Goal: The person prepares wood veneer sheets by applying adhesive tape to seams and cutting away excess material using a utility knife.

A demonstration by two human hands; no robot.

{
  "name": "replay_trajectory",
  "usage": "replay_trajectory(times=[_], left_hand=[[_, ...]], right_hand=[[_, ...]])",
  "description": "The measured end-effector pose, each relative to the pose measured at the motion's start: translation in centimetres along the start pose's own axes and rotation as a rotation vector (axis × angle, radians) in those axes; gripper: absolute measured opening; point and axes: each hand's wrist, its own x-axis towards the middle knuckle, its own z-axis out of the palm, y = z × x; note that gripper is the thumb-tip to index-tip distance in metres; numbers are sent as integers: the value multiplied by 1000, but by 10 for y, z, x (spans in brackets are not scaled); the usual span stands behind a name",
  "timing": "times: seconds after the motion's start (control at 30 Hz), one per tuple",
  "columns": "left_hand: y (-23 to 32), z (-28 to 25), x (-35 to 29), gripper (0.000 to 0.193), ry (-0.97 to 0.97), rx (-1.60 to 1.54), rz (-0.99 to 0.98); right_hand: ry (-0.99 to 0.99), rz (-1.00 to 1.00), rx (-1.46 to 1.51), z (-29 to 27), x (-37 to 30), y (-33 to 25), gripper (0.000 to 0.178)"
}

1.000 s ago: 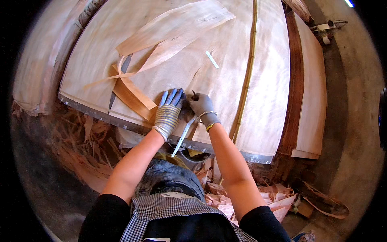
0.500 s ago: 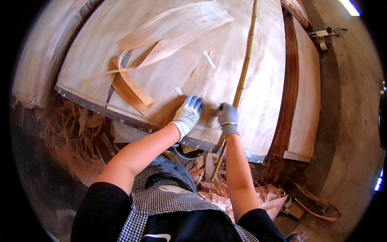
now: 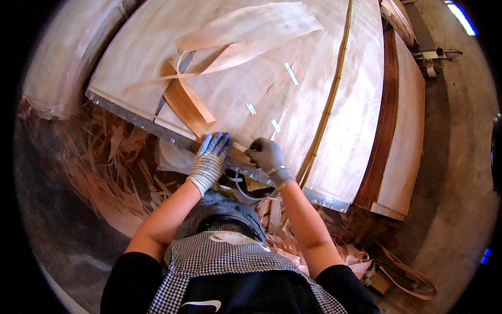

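Observation:
Gloved in striped white and blue-grey, my left hand (image 3: 212, 156) lies with fingers stretched flat on the pale wood veneer sheet (image 3: 308, 104) at its near edge. My right hand (image 3: 267, 157), in a grey glove, is just to its right with thumb and fingers curled together at the same edge. Whatever is in its fingertips is hidden or too small to name. Beyond my hands, short pale tape strips stick to the veneer: one strip (image 3: 275, 125) just past my right hand, another (image 3: 251, 109) to its left, and a longer one (image 3: 291, 74) farther off.
A long thin yellowish-brown rod (image 3: 334, 94) runs lengthwise over the veneer. Loose veneer offcuts (image 3: 191, 107) lie to the left. A round dark container (image 3: 253, 189) sits under the near edge, among veneer scraps (image 3: 115, 157). Another veneer stack (image 3: 405, 131) stands at right.
Both hands have moved nearer the veneer's front edge, my right hand leftward off the rod. A tape strip now shows beyond my right hand. The view has shifted slightly.

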Motion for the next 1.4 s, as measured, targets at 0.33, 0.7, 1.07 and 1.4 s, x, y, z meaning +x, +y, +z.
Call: replay_trajectory(times=[0.33, 0.7, 1.07, 1.4], left_hand=[[60, -18, 35, 48, -170, -55, 172], [73, -2, 41, 54, -147, -181, 313], [4, -18, 296, 43, 355, -196, 163], [-36, -35, 325, 59, 60, -183, 282]], right_hand=[[261, 63, -418, -18, -24, 55, 26], [394, 106, 23, -90, -1, 54, 20], [467, 137, 554, -161, 210, 4, 17], [439, 295, -241, -164, 125, 16, 24]])
